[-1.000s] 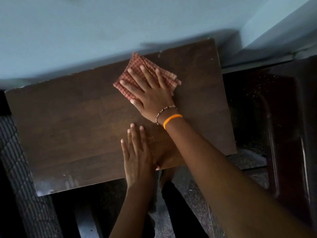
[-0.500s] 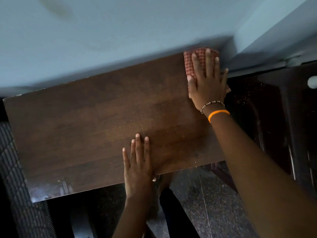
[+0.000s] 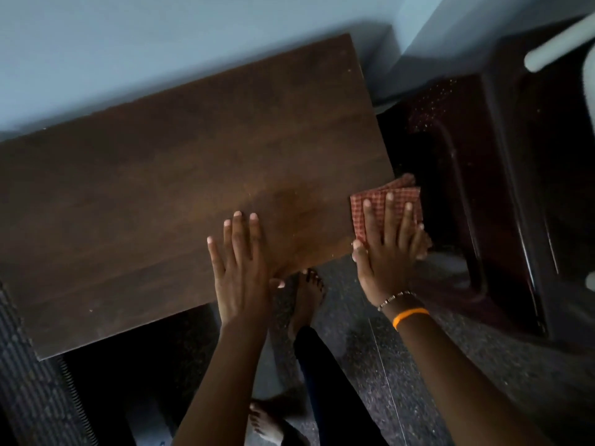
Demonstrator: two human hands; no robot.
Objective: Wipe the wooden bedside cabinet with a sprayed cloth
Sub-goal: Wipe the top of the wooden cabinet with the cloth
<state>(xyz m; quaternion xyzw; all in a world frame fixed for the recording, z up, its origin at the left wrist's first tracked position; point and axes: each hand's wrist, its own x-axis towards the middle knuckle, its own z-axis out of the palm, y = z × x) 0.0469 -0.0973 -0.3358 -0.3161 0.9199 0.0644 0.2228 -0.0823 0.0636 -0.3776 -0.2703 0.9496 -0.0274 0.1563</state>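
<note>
Head camera view, looking steeply down on a dark wooden bedside cabinet (image 3: 180,175) that stands against a pale blue wall (image 3: 161,37). Its flat rectangular top fills most of the left and middle of the picture.

The right hand (image 3: 386,252) lies flat, fingers spread and straight, pressing a folded red-and-cream checked cloth (image 3: 380,204) at the cabinet's front right corner. Much of the cloth hangs out past the right edge of the top, and the heel of the hand sits off the front edge, above the floor. On this wrist are a thin beaded bracelet (image 3: 394,299) and, just behind it, an orange band (image 3: 410,317).

The left hand (image 3: 240,268) is also open and holds nothing. Its palm and fingers lie flat on the cabinet top near the front edge, right of centre, with the fingers pointing toward the wall. The two hands are near each other but do not touch.

Below the front edge a speckled dark stone floor (image 3: 370,365) shows, with two bare feet on it: one (image 3: 306,294) between the hands, the other (image 3: 267,423) at the bottom of the picture. A dark glossy piece of furniture (image 3: 515,204) stands just beside the cabinet on the right. A quilted dark fabric surface (image 3: 29,381) runs along the lower left corner.
</note>
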